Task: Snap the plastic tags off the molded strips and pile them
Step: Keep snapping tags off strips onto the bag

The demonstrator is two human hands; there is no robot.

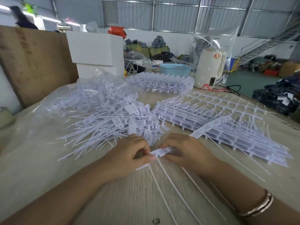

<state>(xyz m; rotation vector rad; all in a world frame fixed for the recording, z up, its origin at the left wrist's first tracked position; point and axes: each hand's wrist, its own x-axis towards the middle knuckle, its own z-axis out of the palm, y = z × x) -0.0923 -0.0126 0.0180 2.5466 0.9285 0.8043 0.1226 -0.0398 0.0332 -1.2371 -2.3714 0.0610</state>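
Both hands meet near the table's front middle on a short piece of white molded strip (162, 151). My left hand (129, 153) pinches a tag at the strip's left end between thumb and curled fingers. My right hand (183, 151) grips the strip's right part, fingers curled over it. Long thin tails (168, 184) run from the strip toward me across the table. A loose pile of snapped-off tags (113, 117) lies just beyond my left hand. Stacked uncut strips (224, 127) lie beyond and right of my right hand.
A further stack of strips (160, 82) and a clear plastic bag (100, 80) lie farther back. Behind them stand white boxes (95, 49), a blue basket (175, 69) and a cream appliance (209, 67). A wooden board (32, 62) leans at the left. A person (21, 18) stands far back left.
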